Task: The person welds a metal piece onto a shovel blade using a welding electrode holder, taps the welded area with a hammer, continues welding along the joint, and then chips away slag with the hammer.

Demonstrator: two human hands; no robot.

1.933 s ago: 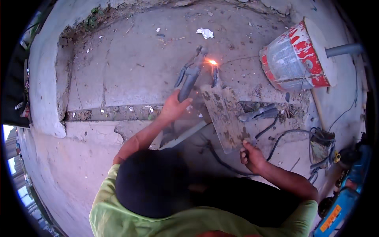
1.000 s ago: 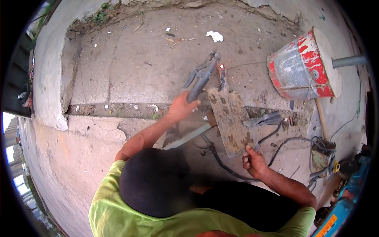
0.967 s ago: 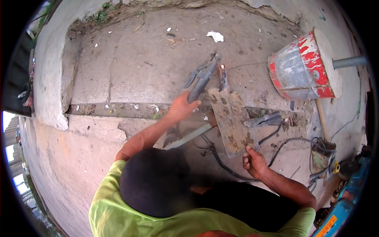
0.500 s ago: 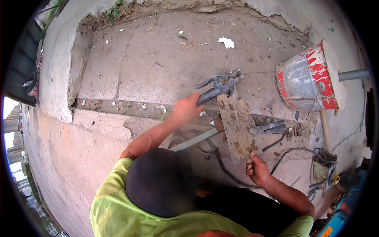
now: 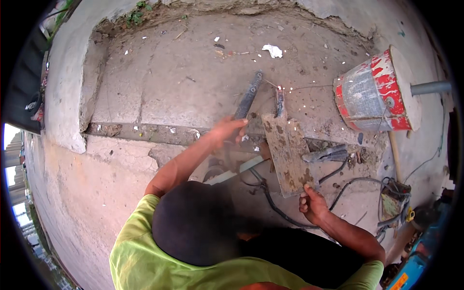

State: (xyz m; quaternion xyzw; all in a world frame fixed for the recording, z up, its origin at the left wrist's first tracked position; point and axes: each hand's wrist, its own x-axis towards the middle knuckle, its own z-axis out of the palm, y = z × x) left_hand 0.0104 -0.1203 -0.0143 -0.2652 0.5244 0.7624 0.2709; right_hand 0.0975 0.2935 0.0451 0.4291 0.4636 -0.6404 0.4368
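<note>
My left hand (image 5: 229, 129) is wrapped round the dark handle of a welding electrode holder (image 5: 248, 99), its far end pointing up and away. A thin rod runs from that end toward the narrow, reddish tip of a socket (image 5: 280, 101) on a flat, brown-stained spade-like blade (image 5: 289, 157). Whether rod and tip touch I cannot tell. Small bright specks, like sparks, are scattered around it. My right hand (image 5: 315, 207) pinches the blade's near edge, thumb on top. Beside the blade lies a grey clamp (image 5: 328, 153) on a black cable.
A hammer with a pale handle (image 5: 237, 170) lies left of the blade. At right stands a tilted red-and-white bucket (image 5: 372, 94) with a grey pipe (image 5: 430, 88). Black cable (image 5: 278, 208) loops over the concrete. A blue machine (image 5: 415, 261) sits at lower right.
The electrode holder has turned upright and drawn back from the blade's socket, which now shows. Bright specks have appeared. My right hand keeps its hold on the blade.
</note>
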